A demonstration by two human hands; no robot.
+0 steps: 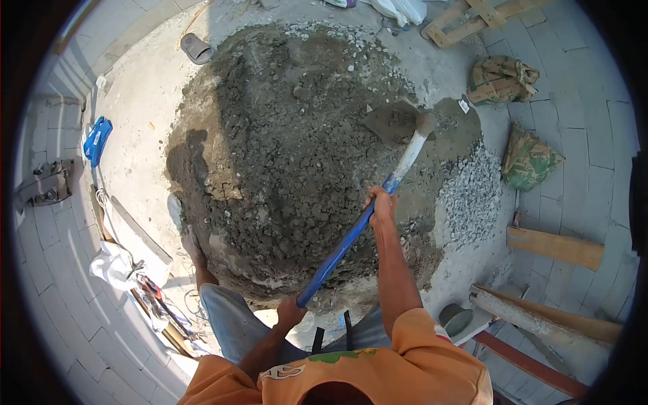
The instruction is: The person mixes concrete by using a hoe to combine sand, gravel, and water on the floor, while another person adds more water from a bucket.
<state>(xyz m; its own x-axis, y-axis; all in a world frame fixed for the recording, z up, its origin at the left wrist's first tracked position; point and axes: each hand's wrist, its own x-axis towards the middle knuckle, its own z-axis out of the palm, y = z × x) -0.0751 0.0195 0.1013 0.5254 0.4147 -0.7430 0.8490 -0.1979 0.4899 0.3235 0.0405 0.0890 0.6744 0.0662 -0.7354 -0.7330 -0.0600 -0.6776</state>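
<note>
A hoe (351, 236) with a blue handle, whitish near the head, slants across the view from lower left to upper right. My left hand (291, 313) is wrapped round the handle's lower end, close to my body. Farther up the handle, my right hand (382, 204) grips it with the arm stretched out. The hoe's blade (393, 123) rests in or on the right side of a wide heap of wet grey concrete mix (290, 148); its edge is partly hidden by the mix.
Loose gravel (472, 196) lies right of the heap. Camouflage bags (530, 158), a wooden plank (555, 248) and a bucket (455, 318) stand along the right. A slipper (196, 48) lies at the back left. Tools and a white bag (113, 266) are at the left wall.
</note>
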